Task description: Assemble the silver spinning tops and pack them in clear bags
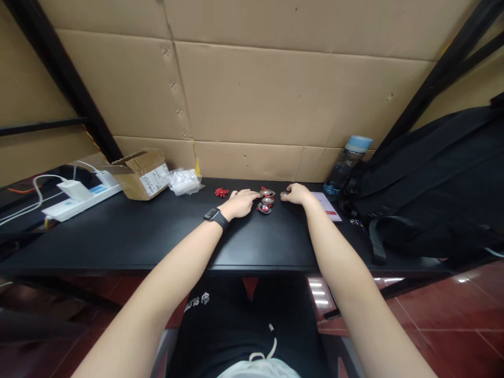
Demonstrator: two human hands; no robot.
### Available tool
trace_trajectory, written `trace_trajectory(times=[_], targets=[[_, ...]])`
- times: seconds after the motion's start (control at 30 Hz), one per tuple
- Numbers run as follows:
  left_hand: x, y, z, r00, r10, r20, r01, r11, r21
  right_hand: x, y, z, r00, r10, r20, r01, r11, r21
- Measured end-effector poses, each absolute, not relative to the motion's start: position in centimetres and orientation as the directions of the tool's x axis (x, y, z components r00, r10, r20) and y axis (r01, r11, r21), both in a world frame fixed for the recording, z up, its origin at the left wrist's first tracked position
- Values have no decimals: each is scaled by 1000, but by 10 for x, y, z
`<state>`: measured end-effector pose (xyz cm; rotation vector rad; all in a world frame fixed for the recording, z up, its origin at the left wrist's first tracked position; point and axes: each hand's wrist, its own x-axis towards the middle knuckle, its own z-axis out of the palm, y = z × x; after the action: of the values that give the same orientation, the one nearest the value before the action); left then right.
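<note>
Several small round metal pieces with red cords (268,200) lie in a cluster on the black table (252,247). Just left of them my left hand (243,203) rests low over the table, fingers stretched out and fingertips near the cluster. My right hand (297,194) is on the cluster's right side, its fingers closed on another metal disc (284,195) at the table surface. A small bundle of red cord (221,192) lies to the left of my left hand.
At the left are a white power strip (84,202), an open cardboard box (144,176) and clear plastic packaging (184,181). On the right stand a bottle (346,165) and a black backpack (429,184), with a flat pinkish item (326,206) near my right forearm.
</note>
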<state>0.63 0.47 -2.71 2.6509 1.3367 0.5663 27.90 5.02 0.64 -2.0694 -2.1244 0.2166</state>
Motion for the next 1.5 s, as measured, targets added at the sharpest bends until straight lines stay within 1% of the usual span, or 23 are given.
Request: trace_trajectory(times=[0.13,0.3,0.5,0.73,0.83,1.0,1.2,1.27,1.33,1.37,1.43,1.5], targets=[[0,6,-22,493,825,277,788,-558,259,280,51,4,-15,998,53,967,28,-251],[-13,6,-5,429,847,313,859,-490,148,280,50,3,2,999,40,961,9,-275],[-14,-1,3,473,849,236,856,-506,106,281,51,1,5,999,36,965,5,-263],[-9,-2,0,446,861,244,881,-470,48,278,49,3,-12,999,53,963,26,-267],[-8,-1,-1,428,870,245,892,-450,41,277,51,1,-15,996,90,958,41,-285],[-6,0,-2,413,877,245,899,-435,41,277,56,-5,14,980,201,956,46,-291],[-5,0,-2,397,892,217,910,-413,32,275,54,-2,-3,958,287,944,97,-315],[-5,1,-5,418,881,220,901,-433,21,274,53,0,-53,939,339,932,169,-321],[-5,4,-7,423,875,234,893,-447,55,270,50,1,-166,898,407,894,311,-323],[-6,5,-8,415,877,243,889,-448,99,267,49,1,-229,868,441,858,394,-330],[-7,7,-8,379,889,258,871,-437,224,257,43,0,-337,804,489,758,540,-365],[-8,8,-7,346,897,274,835,-428,345,244,36,0,-421,755,503,641,640,-423]])
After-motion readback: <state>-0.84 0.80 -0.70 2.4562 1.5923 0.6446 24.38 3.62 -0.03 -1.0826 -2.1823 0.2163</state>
